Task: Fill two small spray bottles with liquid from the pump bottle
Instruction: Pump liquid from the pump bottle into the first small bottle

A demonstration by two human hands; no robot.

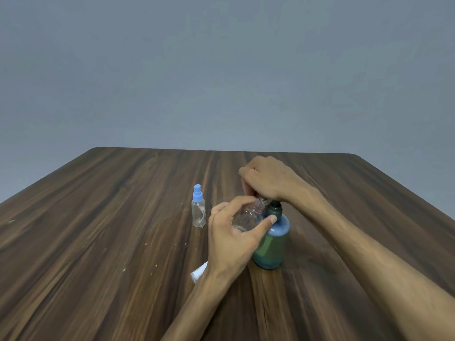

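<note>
A green pump bottle (270,244) stands upright on the wooden table (98,230), right of centre. My right hand (268,179) lies closed over its pump head, which is hidden beneath it. My left hand (236,237) holds a clear uncapped spray bottle (248,215), tilted with its threaded neck up against the pump's spout. A second clear spray bottle (198,209) with a blue spray cap stands upright to the left, apart from both hands.
A small white cap-like piece (199,273) lies on the table just left of my left wrist, partly hidden. White specks dot the wood near it. A grey wall rises behind the table's far edge.
</note>
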